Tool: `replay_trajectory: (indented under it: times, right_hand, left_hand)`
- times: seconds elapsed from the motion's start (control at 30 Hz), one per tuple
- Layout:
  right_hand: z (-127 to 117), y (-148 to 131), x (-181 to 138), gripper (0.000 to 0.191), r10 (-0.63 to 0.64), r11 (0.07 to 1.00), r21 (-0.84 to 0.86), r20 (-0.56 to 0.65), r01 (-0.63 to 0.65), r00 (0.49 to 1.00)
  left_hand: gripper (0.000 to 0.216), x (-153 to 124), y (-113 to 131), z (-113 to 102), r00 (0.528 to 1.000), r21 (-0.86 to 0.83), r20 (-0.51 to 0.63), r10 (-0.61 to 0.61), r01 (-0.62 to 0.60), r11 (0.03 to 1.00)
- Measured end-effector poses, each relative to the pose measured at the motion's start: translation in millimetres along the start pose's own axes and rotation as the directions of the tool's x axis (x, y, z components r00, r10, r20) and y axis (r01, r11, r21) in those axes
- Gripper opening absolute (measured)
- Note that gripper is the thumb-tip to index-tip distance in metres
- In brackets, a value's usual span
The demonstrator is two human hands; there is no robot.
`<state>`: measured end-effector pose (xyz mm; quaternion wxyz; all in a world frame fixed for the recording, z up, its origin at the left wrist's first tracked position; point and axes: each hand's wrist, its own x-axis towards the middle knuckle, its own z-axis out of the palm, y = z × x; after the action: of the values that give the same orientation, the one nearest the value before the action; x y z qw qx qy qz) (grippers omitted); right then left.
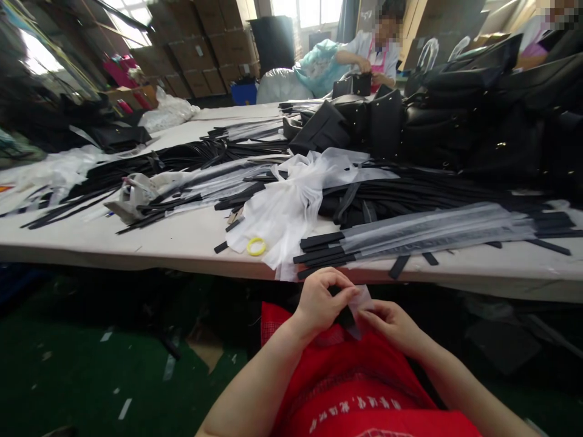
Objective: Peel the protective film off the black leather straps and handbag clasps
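The left hand point(319, 303) had its fingers curled and pinched the end of a black strap point(348, 320). The right hand point(394, 325) pinched a clear plastic sleeve point(363, 297) at the same strap end. Both were just below the near edge of the table point(182, 243), above a red apron point(355, 376). Near that edge lay sleeved straps point(410, 233) and a yellow ring point(256, 246).

Illegible white characters on red apron point(364, 379)
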<state>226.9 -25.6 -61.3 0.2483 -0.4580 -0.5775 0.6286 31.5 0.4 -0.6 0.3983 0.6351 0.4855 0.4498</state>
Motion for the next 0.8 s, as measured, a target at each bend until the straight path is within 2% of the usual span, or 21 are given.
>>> replay_trajectory:
  times: [0.2,0.27,0.37,0.47,0.57,0.67,0.73,0.8]
  right_hand:
    - [0,-8,-2,0.039,-0.054,0.998,0.033,0.039,0.053,0.998]
    - [-1,-10,-2,0.041,-0.070,0.996,0.061,0.019,0.069,0.997]
    - [1,-8,-1,0.043,-0.071,0.993,0.095,-0.014,0.072,0.997]
    - [6,-3,0,0.042,-0.078,0.993,0.087,-0.019,0.080,0.997]
    - [4,-4,5,0.038,-0.103,0.995,-0.005,0.017,0.104,0.994]
    - [-21,-22,20,0.030,-0.170,0.971,-0.180,-0.071,0.155,0.983]
    - [-51,-40,42,0.031,-0.242,0.940,-0.284,-0.171,0.187,0.955]
    - [-87,-58,76,0.031,-0.317,0.884,-0.429,-0.258,0.186,0.913]
  left_hand:
    - [0.024,2,4,2,1.000,-0.072,-0.009,-0.029,0.028,0.997]
    - [0.028,2,3,3,0.999,-0.138,0.032,-0.033,0.037,0.990]
    - [0.046,-1,-1,10,0.987,-0.207,0.149,-0.060,0.090,0.974]
    - [0.036,-4,-8,21,0.969,-0.276,0.172,-0.177,0.220,0.936]
    - [0.038,-5,-19,27,0.971,-0.373,0.132,-0.197,0.233,0.898]
    - [0.035,-4,-32,23,0.981,-0.353,0.081,-0.174,0.192,0.916]
    - [0.034,-6,-40,20,0.983,-0.298,0.040,-0.182,0.185,0.936]
    - [0.035,-9,-46,17,0.980,-0.251,0.029,-0.199,0.200,0.947]
